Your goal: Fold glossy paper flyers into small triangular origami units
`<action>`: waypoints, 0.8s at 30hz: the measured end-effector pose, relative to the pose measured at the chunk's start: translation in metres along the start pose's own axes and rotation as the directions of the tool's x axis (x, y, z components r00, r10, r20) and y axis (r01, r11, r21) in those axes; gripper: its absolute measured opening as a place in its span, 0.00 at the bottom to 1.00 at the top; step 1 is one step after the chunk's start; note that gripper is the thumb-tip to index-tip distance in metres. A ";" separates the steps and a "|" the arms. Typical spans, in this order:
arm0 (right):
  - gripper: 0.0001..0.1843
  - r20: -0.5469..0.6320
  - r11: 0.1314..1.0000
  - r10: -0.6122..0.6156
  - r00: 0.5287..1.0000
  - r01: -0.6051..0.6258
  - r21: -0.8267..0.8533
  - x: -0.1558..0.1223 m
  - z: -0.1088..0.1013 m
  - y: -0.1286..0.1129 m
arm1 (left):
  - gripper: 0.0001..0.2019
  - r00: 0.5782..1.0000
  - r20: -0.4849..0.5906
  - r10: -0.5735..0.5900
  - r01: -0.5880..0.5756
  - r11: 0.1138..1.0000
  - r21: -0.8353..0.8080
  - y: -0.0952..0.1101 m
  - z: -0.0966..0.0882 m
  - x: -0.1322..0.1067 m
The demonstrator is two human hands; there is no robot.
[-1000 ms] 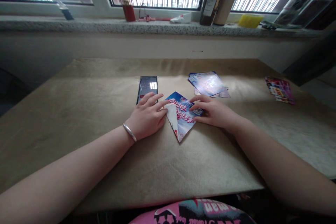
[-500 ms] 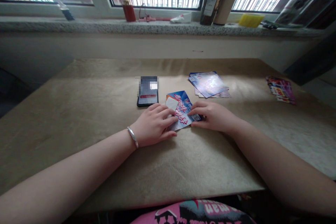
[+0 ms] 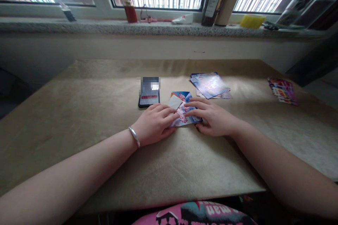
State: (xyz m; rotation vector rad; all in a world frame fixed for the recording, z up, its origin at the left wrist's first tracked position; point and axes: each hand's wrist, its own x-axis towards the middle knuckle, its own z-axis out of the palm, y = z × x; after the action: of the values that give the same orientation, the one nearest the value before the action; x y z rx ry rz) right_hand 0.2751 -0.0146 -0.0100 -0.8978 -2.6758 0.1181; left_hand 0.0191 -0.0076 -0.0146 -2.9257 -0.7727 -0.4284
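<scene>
Paper [image 3: 185, 119] probably light, thin, easily creased, best held by its edges; left hand [image 3: 154, 123] and right hand [image 3: 217, 117] rest on it, fingers slightly apart.

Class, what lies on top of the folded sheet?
The left hand and right hand lie over opposite sides of the folded sheet; a white flap and red-and-white lettering show between them. The parts beneath the hands, and the sheet's underside, are covered.
</scene>
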 end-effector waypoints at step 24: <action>0.09 0.042 0.979 0.063 0.997 -0.070 0.190 0.000 -0.001 0.004 | 0.11 0.998 -0.058 -0.006 0.003 0.998 -0.058 -0.006 0.006 0.001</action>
State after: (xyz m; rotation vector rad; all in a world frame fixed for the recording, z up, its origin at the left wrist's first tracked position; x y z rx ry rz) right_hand 0.2777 -0.0118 -0.0102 -0.9313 -2.6121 0.4036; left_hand 0.0182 -0.0007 -0.0201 -2.9499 -0.7727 -0.5423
